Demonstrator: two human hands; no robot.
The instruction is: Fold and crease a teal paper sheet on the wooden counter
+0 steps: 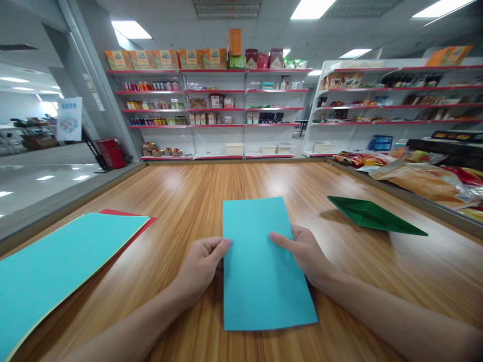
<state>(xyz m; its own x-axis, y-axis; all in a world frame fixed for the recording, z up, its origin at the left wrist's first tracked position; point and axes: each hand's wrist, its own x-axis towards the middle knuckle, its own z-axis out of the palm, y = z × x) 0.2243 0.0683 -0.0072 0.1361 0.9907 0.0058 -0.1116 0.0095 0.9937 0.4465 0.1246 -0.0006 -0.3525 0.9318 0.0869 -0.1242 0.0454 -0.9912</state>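
A light blue sheet of paper point(260, 281), its outline a tall rectangle, is held up over the wooden table between my two hands. My left hand point(202, 264) pinches its left edge, thumb in front and fingers behind. On the right edge, my right hand point(307, 251) grips it the same way, with the thumb lying farther in on the front face. To the right sits a folded dark green paper piece point(377, 215), pointed at both ends. A stack of coloured paper point(75, 261) lies at the left, blue on top, with yellow and red edges showing underneath.
The wood-grain table point(181, 196) has a raised rim. Packaged snacks point(426, 181) are heaped beyond its right edge. Shelves point(211, 125) of boxes, bottles and packets stand behind. A red box-shaped object point(111, 153) is on the floor at the left.
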